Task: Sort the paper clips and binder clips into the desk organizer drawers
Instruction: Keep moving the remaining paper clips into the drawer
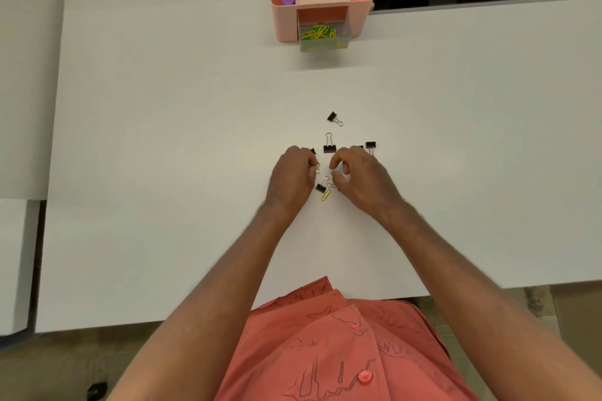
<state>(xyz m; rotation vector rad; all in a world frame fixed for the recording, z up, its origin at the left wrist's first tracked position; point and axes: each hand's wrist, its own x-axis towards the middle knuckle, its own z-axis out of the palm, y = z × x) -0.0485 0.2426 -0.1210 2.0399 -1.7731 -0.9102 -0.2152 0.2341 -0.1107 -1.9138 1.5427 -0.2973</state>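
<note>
Black binder clips (329, 148) ring my hands; left hand (291, 179) fingers curl around one, right hand (365, 177) fingers curled, empty.

Black binder clips (329, 148) lie scattered mid-counter with one yellow paper clip (325, 195) nearest the person, while the pink desk organizer (286, 23) at the far edge has its clear drawer (324, 42) pulled open, holding yellow and green paper clips (318, 32).
</note>
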